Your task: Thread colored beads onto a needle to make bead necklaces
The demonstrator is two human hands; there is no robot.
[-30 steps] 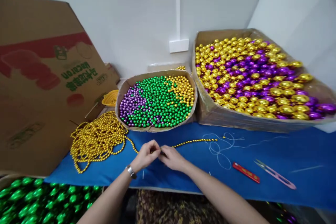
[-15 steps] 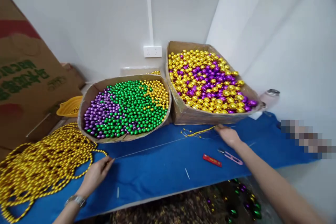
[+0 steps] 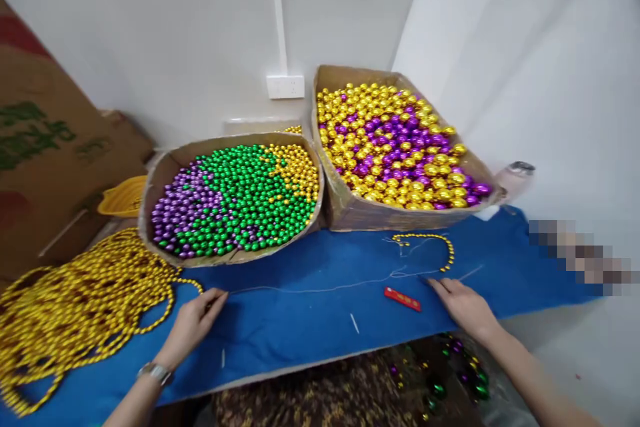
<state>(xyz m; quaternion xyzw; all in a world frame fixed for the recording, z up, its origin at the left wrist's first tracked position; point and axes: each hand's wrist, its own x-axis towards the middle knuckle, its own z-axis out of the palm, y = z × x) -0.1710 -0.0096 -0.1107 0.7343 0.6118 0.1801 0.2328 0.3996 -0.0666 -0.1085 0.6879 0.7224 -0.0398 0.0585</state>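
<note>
My left hand (image 3: 193,323) rests on the blue cloth (image 3: 300,327), its fingertips pinched on one end of a white thread (image 3: 320,289) beside a big pile of gold bead strands (image 3: 75,310). The thread runs right across the cloth to my right hand (image 3: 463,303), which lies flat with its fingers stretched towards the thread's far end. Just beyond that hand, a short curved strand of gold beads (image 3: 443,243) lies on loose thread loops. A red cutter (image 3: 403,299) lies left of my right hand.
A round cardboard box (image 3: 150,213) of small green, purple and gold beads and a larger box (image 3: 380,217) of big gold and purple beads stand against the wall. A yellow basket (image 3: 123,197), a tall carton (image 3: 45,147) and a pink bottle (image 3: 515,177) flank them.
My hands were together on the bead strand, then drew apart along the thread. My right hand has left the short strand by the big box and come down over where the pink scissors lay.
</note>
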